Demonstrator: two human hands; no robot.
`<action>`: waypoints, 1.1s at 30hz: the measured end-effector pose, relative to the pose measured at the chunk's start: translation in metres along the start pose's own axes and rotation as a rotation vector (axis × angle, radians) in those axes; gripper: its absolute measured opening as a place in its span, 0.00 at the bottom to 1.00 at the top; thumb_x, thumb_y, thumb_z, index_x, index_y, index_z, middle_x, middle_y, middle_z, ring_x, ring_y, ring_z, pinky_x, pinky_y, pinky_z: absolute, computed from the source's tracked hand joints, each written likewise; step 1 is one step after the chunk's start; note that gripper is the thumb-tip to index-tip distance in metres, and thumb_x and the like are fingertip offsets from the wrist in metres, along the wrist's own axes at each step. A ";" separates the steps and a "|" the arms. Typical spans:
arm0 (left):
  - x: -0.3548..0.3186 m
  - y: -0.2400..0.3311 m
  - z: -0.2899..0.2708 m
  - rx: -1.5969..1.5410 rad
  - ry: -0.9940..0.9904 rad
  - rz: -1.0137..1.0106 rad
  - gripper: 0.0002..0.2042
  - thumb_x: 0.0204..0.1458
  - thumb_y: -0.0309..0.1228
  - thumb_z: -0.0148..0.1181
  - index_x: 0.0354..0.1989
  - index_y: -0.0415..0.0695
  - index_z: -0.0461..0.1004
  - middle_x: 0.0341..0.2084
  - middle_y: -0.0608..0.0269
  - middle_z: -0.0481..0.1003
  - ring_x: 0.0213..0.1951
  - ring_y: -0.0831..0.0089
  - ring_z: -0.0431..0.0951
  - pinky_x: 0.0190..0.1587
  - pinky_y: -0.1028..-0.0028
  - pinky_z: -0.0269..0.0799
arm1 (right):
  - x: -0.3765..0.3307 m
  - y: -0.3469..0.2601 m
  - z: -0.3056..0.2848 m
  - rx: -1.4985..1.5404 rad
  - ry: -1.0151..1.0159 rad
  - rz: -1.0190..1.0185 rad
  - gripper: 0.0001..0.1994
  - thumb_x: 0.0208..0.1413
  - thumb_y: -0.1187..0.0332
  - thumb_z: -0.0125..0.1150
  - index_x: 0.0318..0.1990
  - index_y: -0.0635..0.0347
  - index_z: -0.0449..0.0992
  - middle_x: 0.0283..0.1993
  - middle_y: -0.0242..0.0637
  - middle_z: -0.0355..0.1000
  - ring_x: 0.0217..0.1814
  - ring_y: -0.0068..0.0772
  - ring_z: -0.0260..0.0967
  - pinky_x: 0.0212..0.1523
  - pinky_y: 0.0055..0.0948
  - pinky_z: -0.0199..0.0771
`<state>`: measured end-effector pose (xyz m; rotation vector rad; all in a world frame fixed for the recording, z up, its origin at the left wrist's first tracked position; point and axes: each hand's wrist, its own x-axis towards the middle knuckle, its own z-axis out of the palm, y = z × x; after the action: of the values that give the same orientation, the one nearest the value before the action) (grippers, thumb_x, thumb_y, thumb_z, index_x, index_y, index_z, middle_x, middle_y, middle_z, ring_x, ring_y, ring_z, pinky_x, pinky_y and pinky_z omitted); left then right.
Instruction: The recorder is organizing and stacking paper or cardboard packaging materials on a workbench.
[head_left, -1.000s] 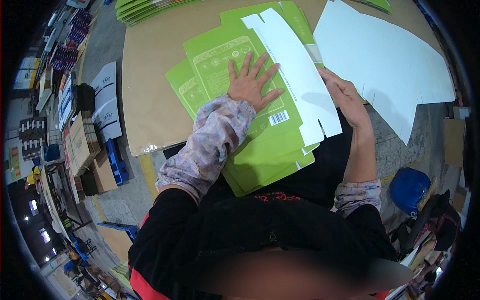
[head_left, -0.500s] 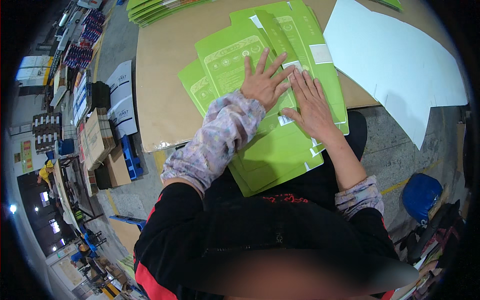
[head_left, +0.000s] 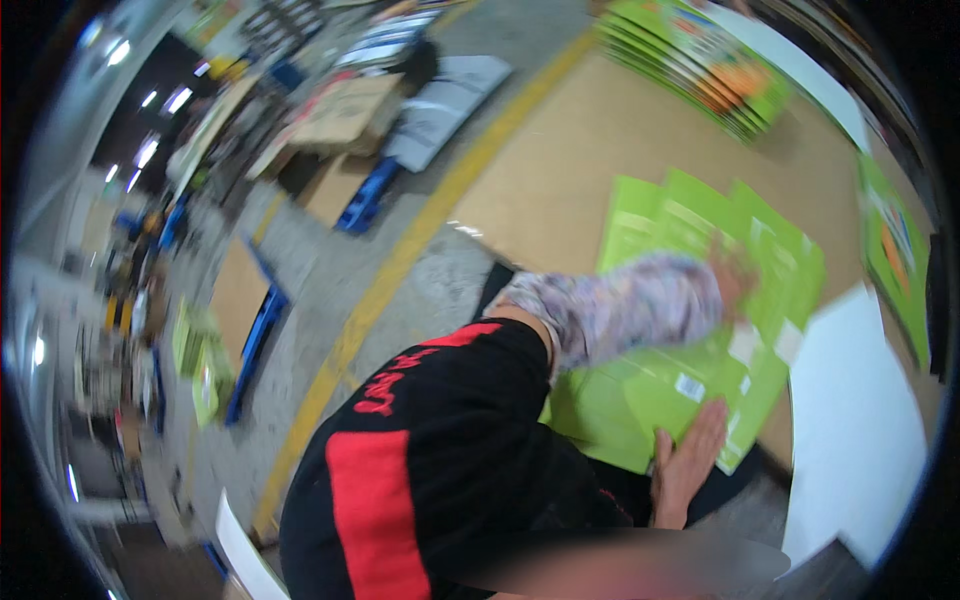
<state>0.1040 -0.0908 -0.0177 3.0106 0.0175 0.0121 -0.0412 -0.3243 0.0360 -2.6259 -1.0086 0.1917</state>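
Green flattened carton (head_left: 700, 300) is lying on the brown desk (head_left: 560, 180), its lower part hanging toward the person. Left hand (head_left: 738, 272), blurred, is stretching across and pressing down on its upper panels, fingers apparently spread. Right hand (head_left: 690, 462) is resting flat and released on the lower edge. Small white labels (head_left: 745, 345) are sitting near the carton's right side. A white sheet (head_left: 860, 420) is lying just beside it, and a stack of green cartons (head_left: 700, 70) is sitting at the far edge.

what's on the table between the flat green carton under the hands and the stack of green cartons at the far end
Nothing: in the head view the brown table is bare between the flat green carton and the stack of green cartons.
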 end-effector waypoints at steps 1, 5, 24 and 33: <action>-0.018 0.018 -0.012 -0.033 -0.051 0.090 0.40 0.44 0.66 0.44 0.64 0.55 0.53 0.65 0.69 0.49 0.68 0.56 0.37 0.60 0.34 0.20 | 0.000 0.000 -0.004 -0.026 0.020 0.000 0.43 0.44 0.63 0.63 0.65 0.67 0.45 0.69 0.50 0.41 0.72 0.48 0.36 0.69 0.42 0.32; -0.105 0.037 0.032 -0.139 0.253 0.270 0.40 0.39 0.67 0.48 0.61 0.60 0.60 0.65 0.72 0.51 0.67 0.54 0.39 0.59 0.33 0.19 | 0.013 -0.005 -0.013 -0.041 0.044 -0.118 0.34 0.50 0.66 0.59 0.63 0.68 0.53 0.68 0.50 0.46 0.69 0.49 0.43 0.66 0.42 0.43; -0.178 -0.047 -0.064 -1.271 0.450 -0.591 0.55 0.37 0.44 0.69 0.65 0.34 0.34 0.62 0.38 0.49 0.65 0.56 0.48 0.65 0.69 0.44 | 0.116 0.045 -0.005 0.715 0.023 0.011 0.31 0.52 0.73 0.57 0.64 0.59 0.54 0.63 0.43 0.58 0.61 0.37 0.56 0.53 0.32 0.60; -0.165 -0.025 -0.075 -1.559 0.603 -0.276 0.33 0.44 0.30 0.64 0.60 0.40 0.57 0.48 0.55 0.71 0.50 0.67 0.70 0.54 0.68 0.63 | 0.100 0.054 -0.024 0.673 0.185 0.175 0.28 0.55 0.67 0.57 0.62 0.66 0.57 0.63 0.47 0.57 0.61 0.38 0.56 0.60 0.30 0.54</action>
<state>-0.0623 -0.0584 0.0517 1.3512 0.3089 0.5829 0.0730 -0.3011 0.0390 -2.0599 -0.5246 0.2680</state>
